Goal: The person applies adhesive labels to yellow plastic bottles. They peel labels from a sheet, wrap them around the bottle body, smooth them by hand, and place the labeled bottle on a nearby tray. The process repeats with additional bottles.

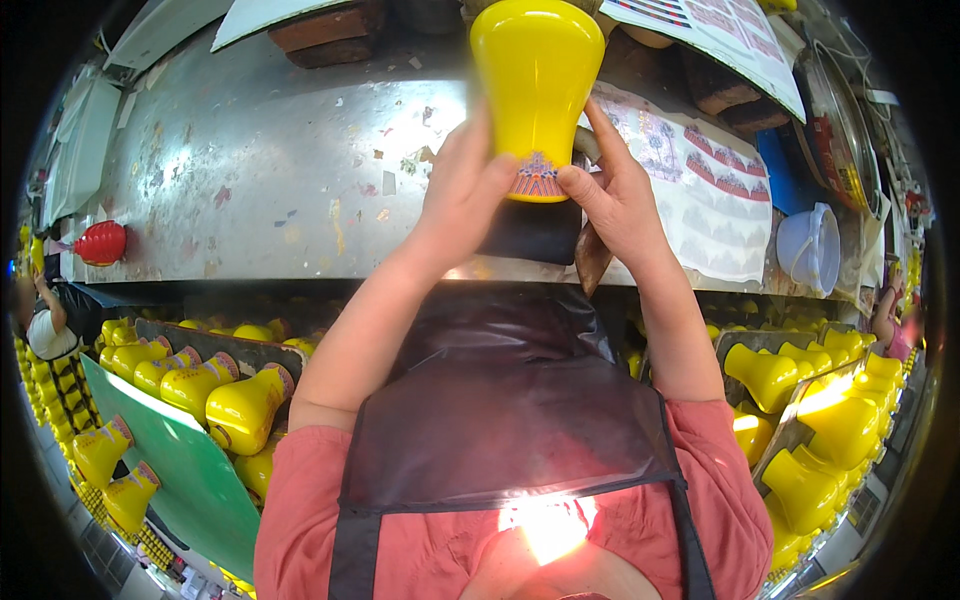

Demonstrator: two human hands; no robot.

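From where I stand, the left hand [462, 180] is blurred; its fingers are partly hidden behind the yellow vase [540, 85]. Upper printed sheet [735, 45]: cut off at the top edge.

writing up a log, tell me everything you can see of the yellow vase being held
The yellow vase is smooth and glossy, perhaps glazed ceramic. Its wide, rounded end points away from the person; the body narrows toward the near end, which bears a fan-shaped pattern in blue and red. It is over the metal table, held between the left hand and the right hand, one on either side. Whether it also rests on something is hidden.
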